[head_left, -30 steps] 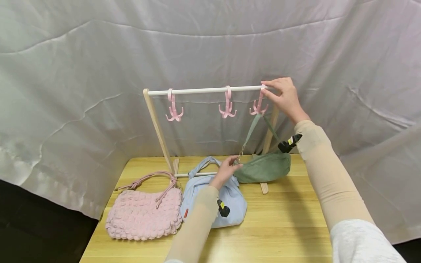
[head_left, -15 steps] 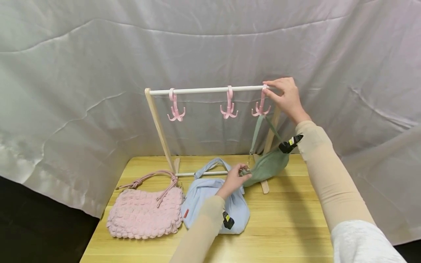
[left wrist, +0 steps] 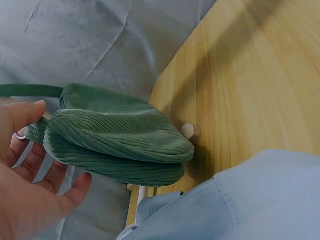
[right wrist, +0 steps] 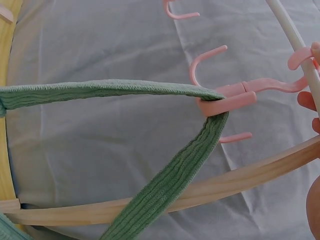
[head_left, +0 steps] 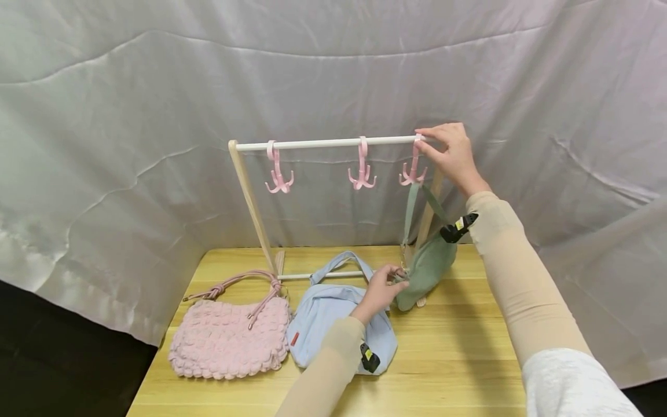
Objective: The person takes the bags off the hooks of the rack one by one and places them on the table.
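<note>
A green corduroy bag (head_left: 430, 267) hangs by its strap (right wrist: 167, 187) from the right-hand pink hook (head_left: 413, 169), and the strap loops over one prong in the right wrist view. My left hand (head_left: 383, 288) pinches the bag's near end beside the metal strap ring, which turns the bag at an angle; in the left wrist view the thumb and index finger hold its gathered tip (left wrist: 37, 131). At the right end of the white rod (head_left: 323, 143), my right hand (head_left: 452, 155) pinches the top of that same hook. Its other fingers are partly hidden.
Two more pink hooks, a left one (head_left: 278, 171) and a middle one (head_left: 362, 168), hang on the rod. A light blue bag (head_left: 333, 307) lies below my left forearm, beside a pink puffy bag (head_left: 229, 339). Grey curtain (head_left: 333, 87) backs the wooden table (head_left: 443, 359).
My left hand has moved right and slightly down, taking the near end of the green bag with it; the bag now angles more toward me. The right hand stays on the hook.
</note>
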Tool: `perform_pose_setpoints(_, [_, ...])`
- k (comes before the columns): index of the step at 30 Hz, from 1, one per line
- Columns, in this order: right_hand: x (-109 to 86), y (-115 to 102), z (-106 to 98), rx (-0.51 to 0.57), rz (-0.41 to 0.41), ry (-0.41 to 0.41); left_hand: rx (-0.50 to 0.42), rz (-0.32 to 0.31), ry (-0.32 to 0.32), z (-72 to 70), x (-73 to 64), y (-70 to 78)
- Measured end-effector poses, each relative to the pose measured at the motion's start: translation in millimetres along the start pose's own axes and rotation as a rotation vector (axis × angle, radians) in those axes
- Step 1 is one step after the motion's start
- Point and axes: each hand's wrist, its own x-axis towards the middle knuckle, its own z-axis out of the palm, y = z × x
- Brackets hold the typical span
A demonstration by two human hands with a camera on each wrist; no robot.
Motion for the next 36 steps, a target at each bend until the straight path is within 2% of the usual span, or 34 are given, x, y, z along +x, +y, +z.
perform_pose_setpoints(3, [0.4, 1, 2, 0.003, -0.010, 0.003, -0.034, -0.008, 0.016, 1.6, -4.2, 1.9])
perform_pose_setpoints(11, [-0.8, 1, 2, 0.007, 0.003, 0.005, -0.130, 0.022, 0.078, -1.5, -16.5, 5.6])
perform_pose_setpoints(17, [-0.6, 2, 2, 0.010, -0.001, 0.010, -0.251, 0.034, 0.128, -7.2, -24.4, 6.4])
perform_pose_setpoints(22, [-0.4, 1, 2, 0.002, -0.005, 0.012, -0.330, 0.036, 0.099, -11.6, -32.2, 13.6])
perform_pose_setpoints(29, [-1.0, 0, 2, 0.002, -0.001, 0.006, -0.343, 0.009, 0.059, -20.7, -45.5, 35.0])
perform_pose_setpoints(36, [-0.3, 1, 3, 0.005, -0.009, 0.009, -0.408, 0.012, 0.073, -25.4, -44.7, 32.2])
